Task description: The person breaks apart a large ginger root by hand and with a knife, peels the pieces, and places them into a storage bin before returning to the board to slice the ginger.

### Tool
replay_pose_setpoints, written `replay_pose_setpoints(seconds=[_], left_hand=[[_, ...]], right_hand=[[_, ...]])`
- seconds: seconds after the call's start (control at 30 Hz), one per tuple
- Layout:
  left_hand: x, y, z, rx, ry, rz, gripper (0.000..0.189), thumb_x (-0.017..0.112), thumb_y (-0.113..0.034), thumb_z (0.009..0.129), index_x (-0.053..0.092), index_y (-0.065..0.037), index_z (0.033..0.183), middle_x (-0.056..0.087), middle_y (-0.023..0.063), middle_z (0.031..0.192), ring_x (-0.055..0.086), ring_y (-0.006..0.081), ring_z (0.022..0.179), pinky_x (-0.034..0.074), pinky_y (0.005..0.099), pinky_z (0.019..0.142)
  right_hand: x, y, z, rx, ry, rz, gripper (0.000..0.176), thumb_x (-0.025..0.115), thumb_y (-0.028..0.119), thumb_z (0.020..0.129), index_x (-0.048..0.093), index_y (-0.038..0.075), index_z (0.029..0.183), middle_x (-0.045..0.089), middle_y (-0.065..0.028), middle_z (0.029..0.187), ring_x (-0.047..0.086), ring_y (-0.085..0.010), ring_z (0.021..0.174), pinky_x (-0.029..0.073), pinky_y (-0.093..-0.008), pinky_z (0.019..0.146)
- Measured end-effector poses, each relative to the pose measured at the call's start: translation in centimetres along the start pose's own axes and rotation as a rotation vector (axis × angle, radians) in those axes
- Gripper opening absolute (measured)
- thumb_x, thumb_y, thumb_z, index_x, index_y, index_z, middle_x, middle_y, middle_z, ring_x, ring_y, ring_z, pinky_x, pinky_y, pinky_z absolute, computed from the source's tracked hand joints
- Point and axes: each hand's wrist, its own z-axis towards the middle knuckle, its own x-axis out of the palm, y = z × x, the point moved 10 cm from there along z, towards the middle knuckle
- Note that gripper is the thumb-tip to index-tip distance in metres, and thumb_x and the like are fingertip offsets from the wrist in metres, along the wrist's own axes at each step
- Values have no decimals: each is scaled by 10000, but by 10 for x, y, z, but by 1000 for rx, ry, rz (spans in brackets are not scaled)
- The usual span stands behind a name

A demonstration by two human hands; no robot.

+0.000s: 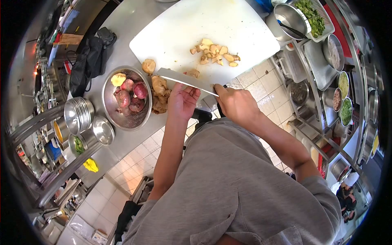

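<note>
My right hand (239, 104) is closed round the handle of a broad kitchen knife (175, 76), whose blade points left across the near edge of the white cutting board (171, 45). My left hand (183, 101) is palm up against the near side of the blade, fingers curled. What those fingers hold, if anything, is hidden. Just beyond the blade lies a piece of ginger (192, 73). Cut ginger pieces (214, 53) form a loose pile on the board. Left of the blade, unpeeled ginger (160, 85) sits beside the board, with another ginger lump (148, 66) at its edge.
A perforated metal bowl (107, 110) of red onions and one yellow piece stands at left. Stacked steel bowls (77, 116) and a black bag (86, 65) are farther left. At right are a steel pot (288, 18), a basket of chopped greens (310, 16) and racks of food containers.
</note>
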Motion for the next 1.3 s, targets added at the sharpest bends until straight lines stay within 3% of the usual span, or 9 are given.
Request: replay_pose_setpoints(seconds=[0.23, 0.33, 0.53, 0.63, 0.93, 1.03, 1.13, 1.23, 1.3], left_hand=[[5, 3, 1, -38, 42, -68, 232, 547, -228, 1037, 599, -41, 1163, 680, 81, 1066, 673, 205, 927, 587, 332, 770], [2, 4, 4, -48, 60, -99, 225, 547, -209, 1031, 598, -35, 1166, 685, 77, 1081, 678, 198, 950, 593, 328, 789], [11, 3, 0, -16, 142, -190, 208, 558, -179, 1020, 608, -26, 1153, 683, 77, 1119, 681, 201, 985, 599, 321, 794], [7, 5, 6, -38, 139, -221, 196, 562, -164, 1016, 614, -22, 1141, 679, 87, 1111, 677, 208, 963, 596, 323, 772], [7, 5, 1, -22, 46, -175, 219, 599, -149, 995, 591, 13, 1143, 669, 133, 1014, 646, 229, 869, 574, 323, 711], [4, 11, -1, -57, 55, -146, 230, 597, -143, 993, 582, 32, 1140, 668, 155, 977, 646, 234, 866, 570, 320, 708], [4, 11, 5, -82, 123, -172, 240, 595, -145, 992, 574, 35, 1148, 666, 169, 989, 644, 236, 856, 562, 317, 696], [5, 12, 6, -50, 131, -177, 240, 594, -154, 992, 576, 26, 1150, 660, 167, 1007, 635, 235, 846, 553, 317, 690], [7, 11, 1, -15, 96, -169, 236, 595, -157, 991, 581, 18, 1148, 654, 159, 1006, 628, 234, 835, 550, 317, 692]], right_hand=[[-11, 11, -4, -63, -34, -21, 358, 607, 113, 910, 593, -34, 1236, 681, -218, 743, 686, -370, 649, 548, -470, 594], [-1, 6, 2, -8, 61, -51, 381, 608, 98, 899, 592, -39, 1254, 680, -209, 739, 682, -365, 637, 549, -470, 593], [-25, 32, 4, -114, -91, 33, 388, 577, 75, 891, 599, -43, 1260, 679, -211, 738, 687, -362, 640, 546, -473, 590], [-17, 28, 9, -137, -86, 0, 327, 578, 42, 832, 582, -78, 1137, 687, -220, 738, 709, -378, 656, 567, -448, 579], [5, 10, 13, -122, -67, -88, 165, 552, 55, 855, 589, -26, 993, 676, -197, 673, 705, -370, 621, 569, -448, 562], [27, -39, 17, 65, 13, -84, 183, 551, 65, 884, 619, -17, 1033, 668, -207, 686, 686, -382, 632, 546, -476, 572], [21, -37, 9, 86, 67, -99, 157, 545, 61, 887, 614, -13, 1007, 663, -215, 680, 683, -381, 619, 547, -480, 560], [-5, 2, 7, -49, -67, 43, 152, 547, 48, 879, 605, -17, 1003, 656, -218, 670, 683, -377, 615, 548, -477, 556], [-3, 12, 9, -66, -17, 1, 200, 546, 50, 875, 608, -36, 1044, 681, -206, 703, 707, -351, 636, 566, -446, 566]])
